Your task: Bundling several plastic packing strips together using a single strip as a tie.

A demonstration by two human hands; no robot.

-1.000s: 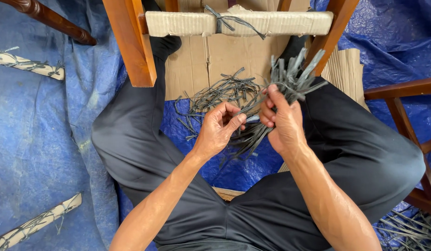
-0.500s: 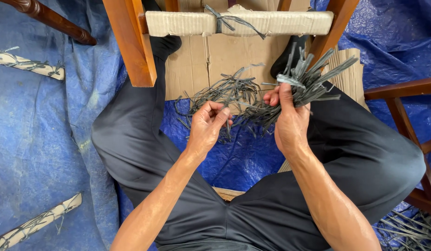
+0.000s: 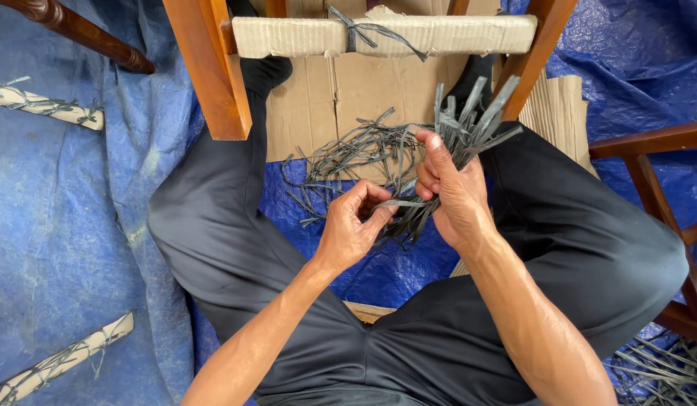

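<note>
Strips fanning toward 1 o'clock, clamped in right hand. Left hand pinching single strip at bundle's 9 o'clock. Judgement: keeping bundle tight, drawing strip out straight, avoiding tangle.

Matt grey fibre strips look dry and papery, the chair legs are smooth glossy wood, the rail wrap is rough cardboard, and the tarp is crinkled blue plastic.
</note>
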